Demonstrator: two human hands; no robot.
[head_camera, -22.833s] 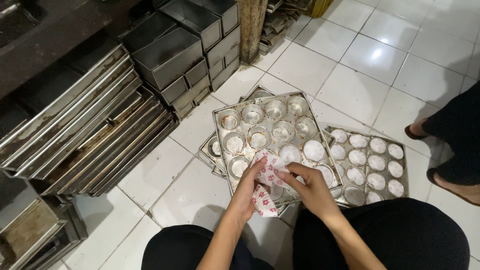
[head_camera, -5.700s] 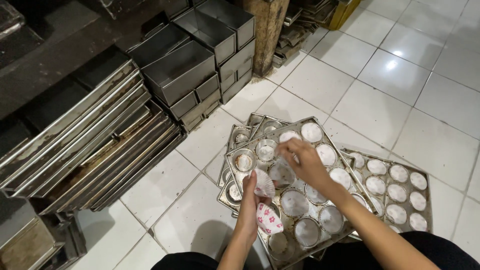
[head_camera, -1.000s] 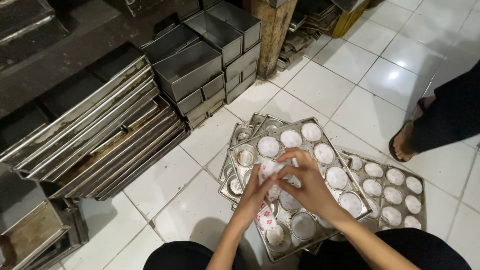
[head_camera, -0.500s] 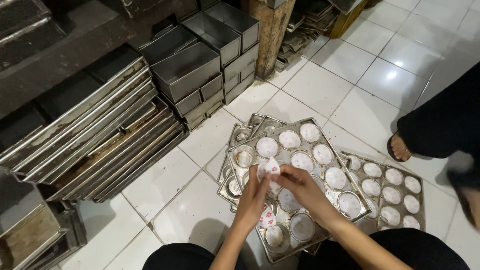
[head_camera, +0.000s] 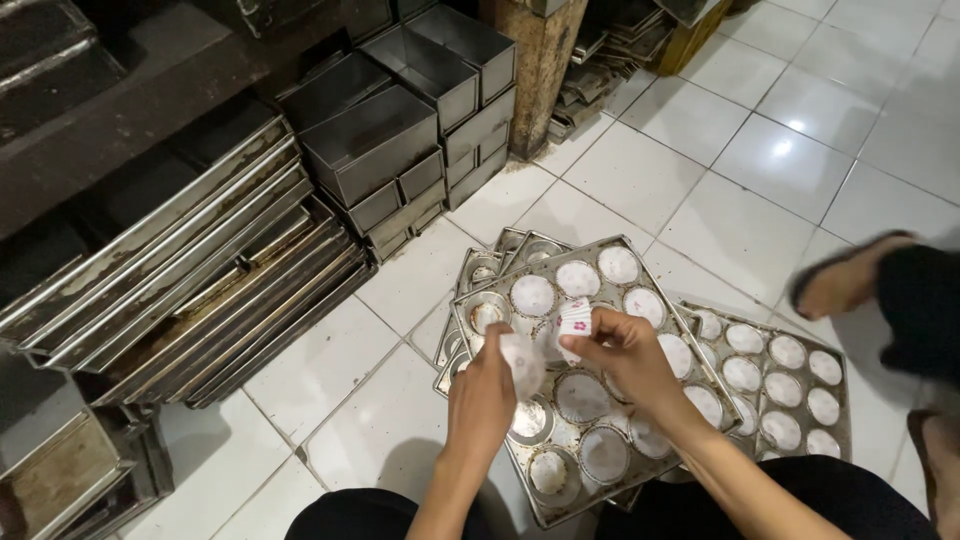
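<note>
A metal muffin tray (head_camera: 480, 304) lies on the white tiled floor on top of other trays, most of its cups lined with white paper liners. My left hand (head_camera: 482, 392) is over the tray's near left side and holds a stack of paper cupcake liners (head_camera: 522, 362). My right hand (head_camera: 622, 352) is above the tray's middle and pinches a single white liner with pink print (head_camera: 574, 318). A few cups at the left of the tray show bare metal.
A second tray (head_camera: 846, 400) full of lined cups lies to the right. Another person's sandalled foot (head_camera: 840, 282) and dark trouser leg pass at the right edge. Stacked baking sheets (head_camera: 190, 290) and loaf tins (head_camera: 380, 150) stand at left and back.
My right hand has lifted one liner off the stack and moved it slightly right. The other person's foot has stepped across the right side. Since the earliest frames, more cups hold liners.
</note>
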